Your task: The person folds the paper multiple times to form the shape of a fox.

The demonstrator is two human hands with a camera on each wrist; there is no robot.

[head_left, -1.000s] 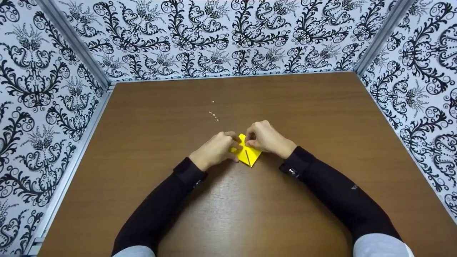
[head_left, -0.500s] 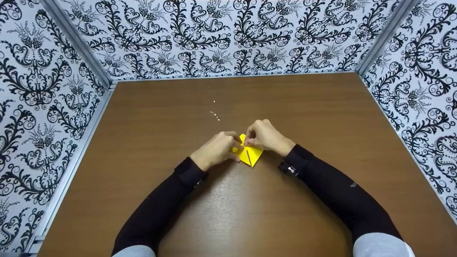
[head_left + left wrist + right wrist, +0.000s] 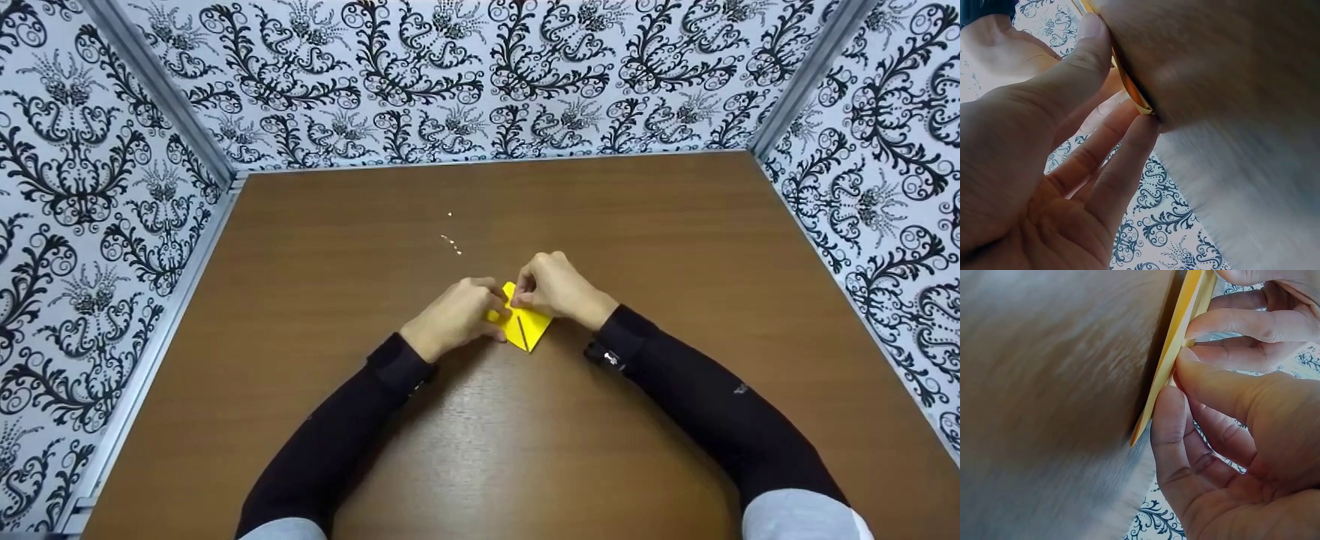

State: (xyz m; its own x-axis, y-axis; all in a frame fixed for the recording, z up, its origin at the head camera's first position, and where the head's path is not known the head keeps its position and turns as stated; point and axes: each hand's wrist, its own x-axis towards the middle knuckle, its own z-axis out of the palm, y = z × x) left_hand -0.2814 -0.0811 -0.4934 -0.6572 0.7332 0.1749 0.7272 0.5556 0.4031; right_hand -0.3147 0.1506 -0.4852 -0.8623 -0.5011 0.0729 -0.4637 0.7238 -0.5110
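A piece of folded yellow paper (image 3: pixel 536 324) lies on the brown table, one corner toward the person and a dark slit running from its middle to that corner. The left hand (image 3: pixel 459 311) holds its left side, thumb at the near edge and fingers reaching over the far part. From the opposite side the right hand (image 3: pixel 562 289) pinches at the paper's middle with thumb and forefinger. In the left wrist view, fingertips meet the thin edge of the paper (image 3: pixel 1135 93). The right wrist view has the folded layers (image 3: pixel 1169 354) edge-on, with the right thumb and forefinger close together against them.
Several small white specks (image 3: pixel 451 242) lie on the table (image 3: pixel 337 247) beyond the hands. Patterned black-and-white walls (image 3: pixel 487 82) with grey metal corner posts (image 3: pixel 169 97) enclose the back and both sides.
The right thumb and forefinger have shifted very slightly left over the paper. The left hand keeps its hold, and the paper stays in nearly the same place.
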